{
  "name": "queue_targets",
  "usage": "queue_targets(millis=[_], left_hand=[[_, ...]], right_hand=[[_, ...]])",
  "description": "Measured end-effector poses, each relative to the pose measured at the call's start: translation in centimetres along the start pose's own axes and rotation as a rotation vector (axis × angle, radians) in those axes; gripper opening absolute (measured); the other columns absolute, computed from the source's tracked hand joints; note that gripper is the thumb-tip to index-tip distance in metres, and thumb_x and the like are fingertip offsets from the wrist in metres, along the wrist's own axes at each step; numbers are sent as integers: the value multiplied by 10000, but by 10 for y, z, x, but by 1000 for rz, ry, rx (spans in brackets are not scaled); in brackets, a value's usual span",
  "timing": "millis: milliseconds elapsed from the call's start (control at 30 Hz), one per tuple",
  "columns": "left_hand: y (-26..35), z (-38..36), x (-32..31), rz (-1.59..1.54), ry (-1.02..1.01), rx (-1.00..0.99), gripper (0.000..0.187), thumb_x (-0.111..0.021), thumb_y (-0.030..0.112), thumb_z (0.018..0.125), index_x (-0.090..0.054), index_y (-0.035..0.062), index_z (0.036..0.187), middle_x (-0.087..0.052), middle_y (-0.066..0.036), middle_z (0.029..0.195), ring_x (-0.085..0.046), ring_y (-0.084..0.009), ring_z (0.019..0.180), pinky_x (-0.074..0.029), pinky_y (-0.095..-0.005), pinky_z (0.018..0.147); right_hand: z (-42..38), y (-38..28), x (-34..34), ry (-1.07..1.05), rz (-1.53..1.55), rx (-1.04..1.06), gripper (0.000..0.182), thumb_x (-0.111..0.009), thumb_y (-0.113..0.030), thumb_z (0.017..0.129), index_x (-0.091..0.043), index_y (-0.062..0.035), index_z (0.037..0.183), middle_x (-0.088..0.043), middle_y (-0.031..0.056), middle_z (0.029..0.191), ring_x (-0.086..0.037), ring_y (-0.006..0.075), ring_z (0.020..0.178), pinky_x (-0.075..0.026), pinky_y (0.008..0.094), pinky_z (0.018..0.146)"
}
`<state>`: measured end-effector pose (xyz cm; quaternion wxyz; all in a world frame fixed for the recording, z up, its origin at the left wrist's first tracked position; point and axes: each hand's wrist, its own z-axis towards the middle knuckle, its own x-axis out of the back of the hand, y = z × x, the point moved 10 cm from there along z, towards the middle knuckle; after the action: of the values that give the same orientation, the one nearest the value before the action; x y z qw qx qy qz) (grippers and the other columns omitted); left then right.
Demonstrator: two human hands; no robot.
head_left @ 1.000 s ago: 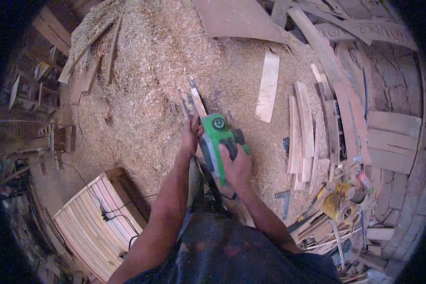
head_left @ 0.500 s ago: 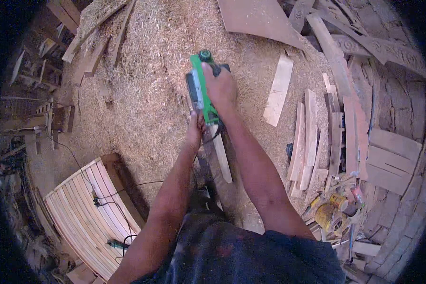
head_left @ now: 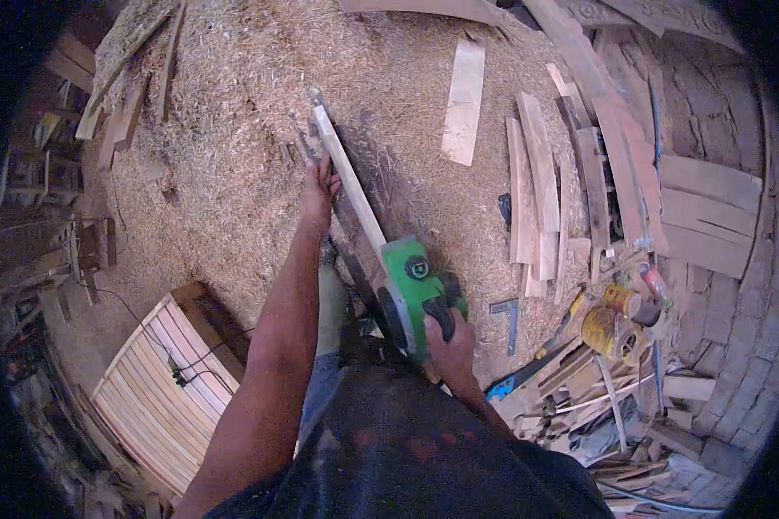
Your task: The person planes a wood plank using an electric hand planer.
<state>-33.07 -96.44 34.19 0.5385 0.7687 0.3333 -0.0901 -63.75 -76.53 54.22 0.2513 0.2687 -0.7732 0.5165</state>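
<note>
My right hand (head_left: pixel 452 348) grips the black handle of a green electric planer (head_left: pixel 405 270), close to my body. The planer rests over the near end of a long, pale wooden strip (head_left: pixel 352 177), hiding that end. The strip lies lengthwise on a dark, narrow board (head_left: pixel 372 147), running away from me. Farther along, my left hand (head_left: pixel 318 195) is at the strip's left side, its fingers bent against the edge and its thumb pointing forward.
Wood shavings (head_left: pixel 234 112) cover the floor. A slatted wooden panel (head_left: pixel 160 381) with a cable stands at lower left. Curved wood pieces (head_left: pixel 537 173) lie on the right, near a metal square (head_left: pixel 511 322), a handsaw (head_left: pixel 515 378) and a yellow coil (head_left: pixel 610 333).
The planer has come back along the strip toward my body, in my right hand, uncovering the strip's far part. My left hand remains at the strip's left side. The view has shifted.
</note>
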Motion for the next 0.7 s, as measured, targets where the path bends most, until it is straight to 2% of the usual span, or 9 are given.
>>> queue_targets(millis=[67,167,300,433,567,600,700], left_hand=[[-5,3,2,-17,-40,-17,833,-239,681,1114,-345,77,1677,-461,4,1676,-562,-166,1129,-398,-340,1092],[-13,10,8,-2,-70,-19,820,-251,675,1115,-362,82,1670,-472,16,1667,-560,-158,1131,-396,-340,1093],[-8,8,6,-38,-68,-1,806,-268,665,1116,-379,84,1663,-472,19,1667,-562,-151,1127,-391,-343,1096],[-1,3,0,-66,-87,13,801,-274,642,1120,-337,66,1673,-408,-72,1711,-591,-225,1255,-409,-400,1123],[2,0,0,-116,-86,55,855,-336,681,1097,-360,35,1656,-520,-99,1614,-597,-218,1265,-431,-364,1117],[5,-2,-3,-132,-97,63,866,-346,687,1093,-366,27,1652,-548,-102,1588,-596,-217,1273,-431,-360,1123],[15,-6,-6,-90,-100,-16,806,-227,630,1129,-375,39,1657,-495,-84,1640,-543,-234,1384,-328,-374,1233]], right_hand=[[-13,-3,7,69,-85,-21,498,-751,-447,969,-688,1,1178,-729,215,934,-720,389,901,-550,494,846],[11,-18,-6,32,-97,4,528,-762,-462,955,-685,15,1169,-711,245,914,-696,451,886,-540,516,852],[38,-45,-18,71,-119,54,573,-757,-498,954,-689,27,1174,-718,282,915,-706,495,888,-542,545,813],[69,-80,-31,100,-129,92,608,-741,-533,957,-694,36,1165,-725,314,924,-724,509,904,-554,559,796],[111,-116,-52,18,-112,76,691,-723,-567,962,-668,63,1240,-741,324,1022,-728,509,955,-577,545,872],[122,-129,-55,57,-99,103,693,-717,-575,963,-669,65,1226,-738,328,1017,-724,516,951,-575,552,868],[155,-166,-69,123,-86,181,681,-711,-576,965,-681,72,1174,-731,337,997,-719,525,952,-566,558,857]])
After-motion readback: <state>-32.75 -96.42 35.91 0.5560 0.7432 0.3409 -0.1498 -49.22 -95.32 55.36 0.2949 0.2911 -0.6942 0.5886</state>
